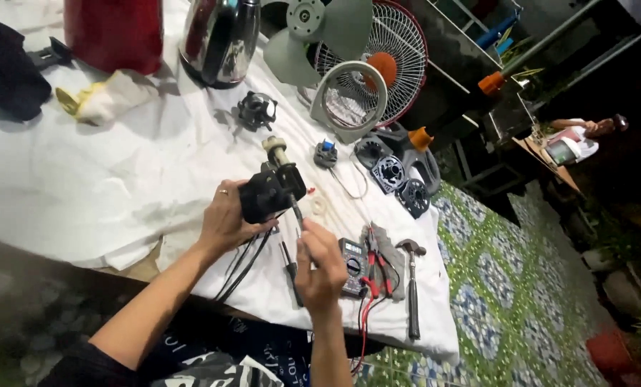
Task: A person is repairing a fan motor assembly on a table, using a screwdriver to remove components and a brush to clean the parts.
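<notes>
Motor (269, 192) shaft points up, away, in hands.

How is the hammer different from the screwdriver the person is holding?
The hammer lies flat on the white cloth, untouched; the screwdriver is gripped in the right hand, with its tip against the black motor held by the left hand. The hammer has a wide metal head; the screwdriver's shaft is thin. Both are long hand tools.
</notes>
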